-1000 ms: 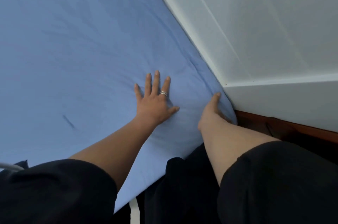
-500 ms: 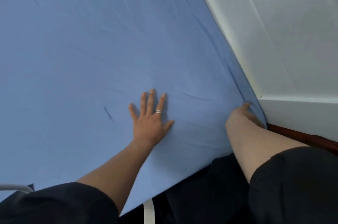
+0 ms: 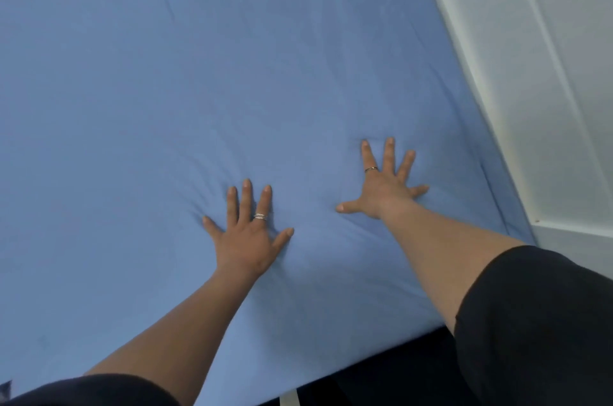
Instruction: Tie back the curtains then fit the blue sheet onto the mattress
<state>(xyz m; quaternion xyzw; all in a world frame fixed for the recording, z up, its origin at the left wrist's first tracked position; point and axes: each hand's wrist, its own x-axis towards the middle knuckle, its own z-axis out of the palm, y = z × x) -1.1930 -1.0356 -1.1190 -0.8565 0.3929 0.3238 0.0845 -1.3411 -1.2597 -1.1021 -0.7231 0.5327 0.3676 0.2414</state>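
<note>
The blue sheet lies stretched over the mattress and fills most of the view, with faint creases around both hands. My left hand rests flat on it, palm down, fingers spread, a ring on one finger. My right hand is also pressed flat on the sheet, fingers spread, a ring showing, a short way from the mattress's right edge. Neither hand holds anything. The sheet wraps over the near edge and the right corner of the mattress. No curtains are in view.
A white panelled wall runs close along the mattress's right side. Dark space lies below the near mattress edge, with a small white strip there. My black sleeves frame the bottom of the view.
My right hand left the mattress's right corner edge and now lies flat on top of the sheet. My left hand stayed flat. The view shifted so more of the sheet shows.
</note>
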